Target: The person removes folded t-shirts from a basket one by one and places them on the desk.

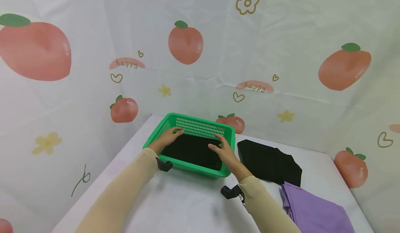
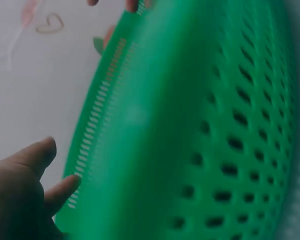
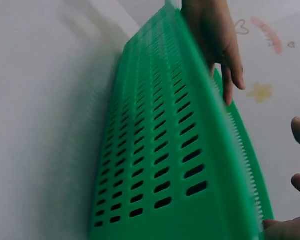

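A green plastic basket [image 1: 192, 164] with slotted walls stands on the table, and folded black cloth [image 1: 193, 150] lies flat inside it. My left hand [image 1: 167, 138] reaches over the basket's left end, its fingers loosely extended above the cloth. Over the right end is my right hand [image 1: 227, 154], thumb and fingers spread apart. Neither hand holds anything. In the left wrist view the basket wall [image 2: 235, 145] hides what lies inside. The right wrist view shows the slotted outer side [image 3: 140, 145] with fingers of both hands beyond the rim.
Right of the basket, another piece of folded black cloth [image 1: 270, 161] lies on the white table [image 1: 187, 205]. A folded purple cloth [image 1: 315, 208] sits nearer, by my right forearm. A white curtain [image 1: 212, 66] printed with peaches hangs behind the table.
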